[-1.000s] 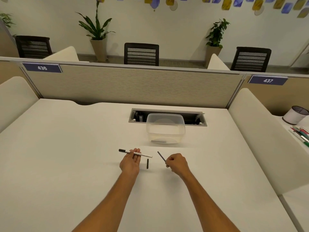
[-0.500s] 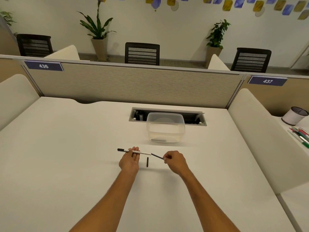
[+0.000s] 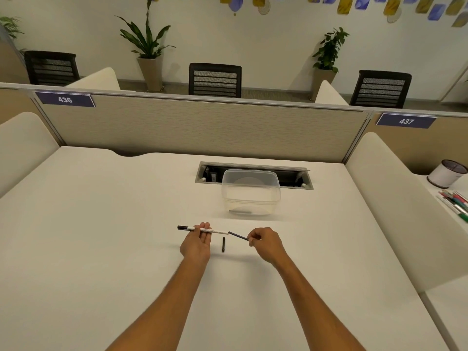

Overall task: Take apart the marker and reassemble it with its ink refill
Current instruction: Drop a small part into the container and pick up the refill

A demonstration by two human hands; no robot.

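My left hand (image 3: 197, 243) holds the white marker barrel (image 3: 215, 231) level above the desk, its black cap end (image 3: 182, 227) pointing left. My right hand (image 3: 263, 243) pinches the thin dark ink refill (image 3: 238, 236) by its right end. The refill's left tip meets the barrel's open right end. A small black end piece (image 3: 223, 244) lies on the desk between my two hands.
A clear plastic container (image 3: 251, 192) stands just beyond my hands, in front of a cable slot (image 3: 293, 177) in the desk. A fabric partition (image 3: 177, 127) closes the far edge. On the neighbouring desk at right are a white cup (image 3: 447, 173) and several pens (image 3: 455, 202).
My right hand has moved the refill left from apart to the barrel's open end. The left hand and barrel have stayed nearly still.
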